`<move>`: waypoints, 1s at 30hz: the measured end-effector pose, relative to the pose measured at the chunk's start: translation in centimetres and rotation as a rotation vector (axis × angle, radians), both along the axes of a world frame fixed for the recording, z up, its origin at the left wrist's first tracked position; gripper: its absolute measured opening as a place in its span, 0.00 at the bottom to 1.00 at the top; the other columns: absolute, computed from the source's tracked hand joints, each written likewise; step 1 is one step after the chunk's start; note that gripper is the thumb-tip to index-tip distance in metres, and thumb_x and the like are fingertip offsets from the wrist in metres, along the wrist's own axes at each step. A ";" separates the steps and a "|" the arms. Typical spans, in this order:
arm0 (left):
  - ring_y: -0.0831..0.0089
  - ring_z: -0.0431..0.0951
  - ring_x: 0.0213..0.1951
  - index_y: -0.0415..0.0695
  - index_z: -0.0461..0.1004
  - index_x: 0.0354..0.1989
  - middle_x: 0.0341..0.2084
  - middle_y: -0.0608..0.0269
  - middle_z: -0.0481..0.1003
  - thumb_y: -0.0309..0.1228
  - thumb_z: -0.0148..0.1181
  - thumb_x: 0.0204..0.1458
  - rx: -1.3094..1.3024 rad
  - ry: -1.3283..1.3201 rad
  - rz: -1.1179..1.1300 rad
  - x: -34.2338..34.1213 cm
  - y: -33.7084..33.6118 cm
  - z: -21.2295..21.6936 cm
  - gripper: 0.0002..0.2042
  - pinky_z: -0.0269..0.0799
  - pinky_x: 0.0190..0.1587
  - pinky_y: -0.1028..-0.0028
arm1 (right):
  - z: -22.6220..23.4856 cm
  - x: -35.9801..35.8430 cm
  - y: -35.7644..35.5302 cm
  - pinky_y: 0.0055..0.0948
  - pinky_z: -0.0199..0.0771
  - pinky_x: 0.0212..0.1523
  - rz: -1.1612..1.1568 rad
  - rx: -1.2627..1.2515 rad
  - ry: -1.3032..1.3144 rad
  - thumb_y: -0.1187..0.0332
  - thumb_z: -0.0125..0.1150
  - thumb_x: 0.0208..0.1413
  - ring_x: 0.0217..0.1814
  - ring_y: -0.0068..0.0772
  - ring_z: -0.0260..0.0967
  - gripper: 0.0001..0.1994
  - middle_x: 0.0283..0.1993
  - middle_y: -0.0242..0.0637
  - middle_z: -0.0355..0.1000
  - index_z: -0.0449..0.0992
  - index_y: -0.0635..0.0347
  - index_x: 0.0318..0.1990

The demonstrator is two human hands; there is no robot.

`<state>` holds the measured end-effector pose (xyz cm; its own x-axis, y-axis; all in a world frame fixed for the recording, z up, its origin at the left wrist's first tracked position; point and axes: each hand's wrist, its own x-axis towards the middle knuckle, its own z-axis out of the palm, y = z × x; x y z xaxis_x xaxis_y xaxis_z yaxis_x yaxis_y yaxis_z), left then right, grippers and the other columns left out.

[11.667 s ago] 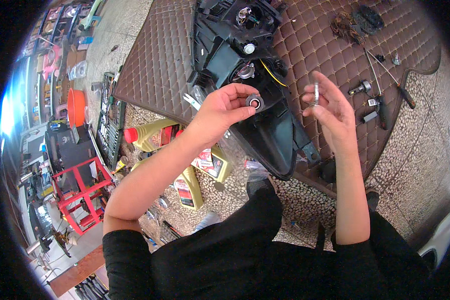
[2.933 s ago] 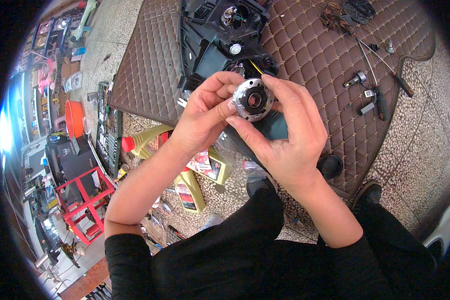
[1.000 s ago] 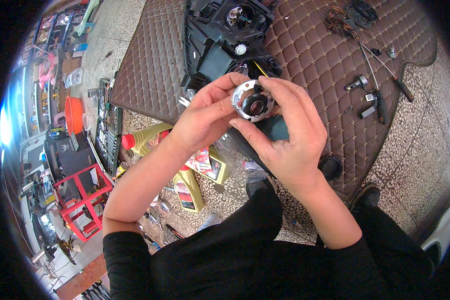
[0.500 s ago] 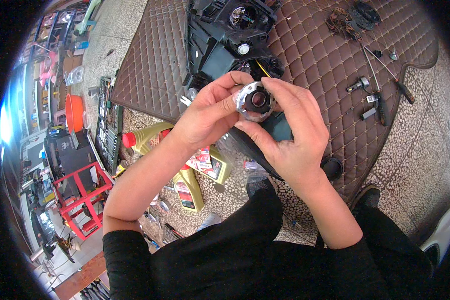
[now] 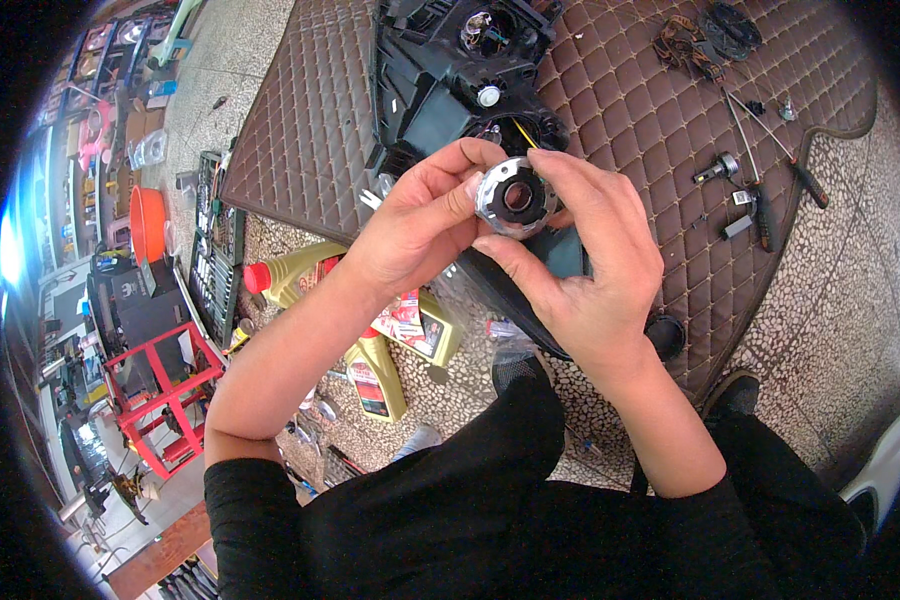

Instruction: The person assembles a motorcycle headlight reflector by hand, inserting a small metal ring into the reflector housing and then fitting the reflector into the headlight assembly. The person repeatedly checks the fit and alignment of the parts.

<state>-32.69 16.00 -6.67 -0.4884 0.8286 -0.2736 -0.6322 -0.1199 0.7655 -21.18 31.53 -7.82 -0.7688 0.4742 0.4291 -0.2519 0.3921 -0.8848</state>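
Between my hands is a round silver-and-black ring-shaped part with a dark hole in its middle, its face turned up. My left hand grips its left side, thumb resting against the rim. On the other side, my right hand holds it with the fingers along the top and the thumb below. Just beyond and beneath them lies a black car headlight housing, back side up, with round openings. A yellow wire shows at the opening nearest my fingers.
The housing rests on a brown quilted mat. Screwdrivers, a small bulb and a headlamp strap lie right. Yellow-green oil bottles, an opened tool case and a red frame stand left.
The ring-shaped part has tilted between my fingers, so more of its silver rim and face now shows. Both hands keep hold of it, the right having shifted slightly.
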 end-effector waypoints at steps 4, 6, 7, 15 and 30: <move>0.73 0.78 0.52 0.42 0.71 0.57 0.48 0.62 0.78 0.32 0.58 0.67 -0.006 0.001 -0.003 0.0 0.0 0.0 0.13 0.74 0.59 0.66 | 0.0 0.0 0.0 0.39 0.77 0.53 0.007 0.003 0.009 0.70 0.83 0.34 0.51 0.47 0.76 0.33 0.53 0.43 0.78 0.79 0.62 0.54; 0.73 0.78 0.52 0.41 0.71 0.57 0.48 0.62 0.78 0.32 0.58 0.67 0.003 -0.002 -0.005 -0.1 0.0 -0.1 0.14 0.75 0.59 0.66 | 0.1 0.0 0.0 0.39 0.77 0.53 0.005 0.007 0.002 0.70 0.83 0.34 0.51 0.47 0.76 0.33 0.53 0.42 0.78 0.79 0.62 0.54; 0.73 0.78 0.53 0.41 0.71 0.57 0.48 0.62 0.78 0.32 0.58 0.67 0.005 0.003 -0.006 -0.1 0.0 -0.1 0.14 0.75 0.59 0.66 | 0.1 0.0 0.0 0.39 0.77 0.53 0.002 0.013 -0.004 0.70 0.83 0.34 0.51 0.47 0.76 0.33 0.53 0.42 0.78 0.78 0.62 0.54; 0.73 0.78 0.52 0.41 0.70 0.58 0.48 0.62 0.78 0.35 0.63 0.64 -0.061 0.039 0.013 0.1 0.1 0.4 0.19 0.75 0.58 0.68 | 0.2 0.1 0.0 0.40 0.76 0.52 0.004 0.012 -0.038 0.69 0.83 0.35 0.51 0.47 0.76 0.33 0.52 0.42 0.78 0.78 0.62 0.54; 0.72 0.79 0.51 0.39 0.69 0.58 0.48 0.61 0.77 0.37 0.65 0.62 -0.089 0.030 0.033 0.2 0.2 0.8 0.22 0.75 0.58 0.67 | 0.0 0.1 -0.1 0.39 0.76 0.52 0.003 0.018 -0.041 0.68 0.83 0.35 0.51 0.47 0.76 0.33 0.52 0.42 0.78 0.78 0.61 0.55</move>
